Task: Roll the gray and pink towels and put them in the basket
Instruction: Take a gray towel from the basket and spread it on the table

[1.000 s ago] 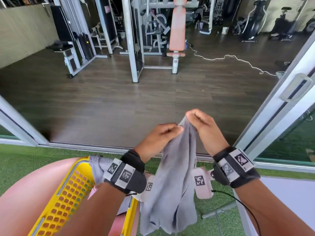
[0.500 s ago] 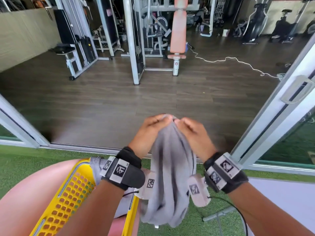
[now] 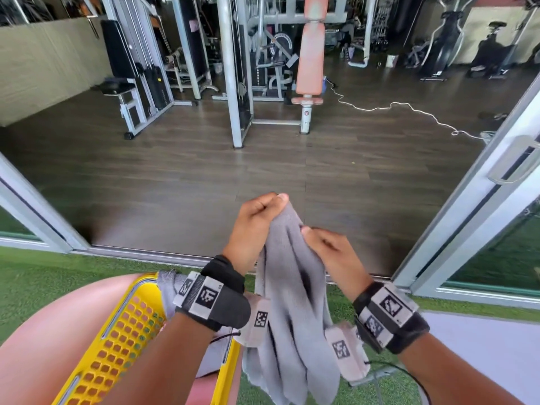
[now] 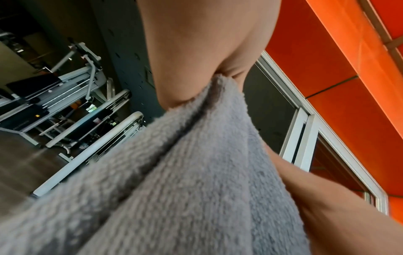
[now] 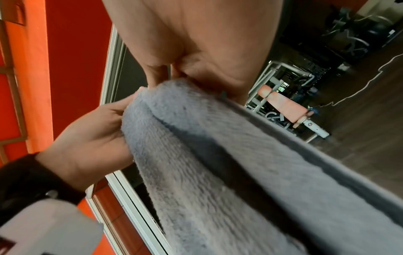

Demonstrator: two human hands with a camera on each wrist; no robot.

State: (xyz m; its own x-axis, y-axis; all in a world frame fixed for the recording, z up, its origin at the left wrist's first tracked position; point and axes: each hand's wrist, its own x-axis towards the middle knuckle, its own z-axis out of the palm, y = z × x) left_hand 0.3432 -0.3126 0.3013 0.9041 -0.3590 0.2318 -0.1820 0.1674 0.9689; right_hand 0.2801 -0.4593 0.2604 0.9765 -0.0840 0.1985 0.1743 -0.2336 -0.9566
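Observation:
A gray towel (image 3: 292, 317) hangs in loose folds in front of me, above the green turf. My left hand (image 3: 274, 201) grips its bunched top end. My right hand (image 3: 306, 230) pinches the towel's right side a little lower. In the left wrist view the gray towel (image 4: 196, 172) runs out from under the left hand's palm (image 4: 196, 51). In the right wrist view the gray towel (image 5: 240, 163) lies between both hands. The yellow perforated basket (image 3: 117, 346) sits at lower left, with a gray cloth (image 3: 168, 290) over its far rim. I cannot make out a pink towel.
The basket rests against a large rounded pink surface (image 3: 58, 331). Ahead, open sliding glass doors (image 3: 479, 217) lead onto a dark wood gym floor (image 3: 175, 176) with weight machines (image 3: 233, 68), an orange bench (image 3: 311, 54) and a white cable (image 3: 409, 108). A pale mat (image 3: 482, 346) lies at right.
The hands came together at the towel's top, then parted. The left hand now holds the top end higher and the right hand has slid lower down the towel.

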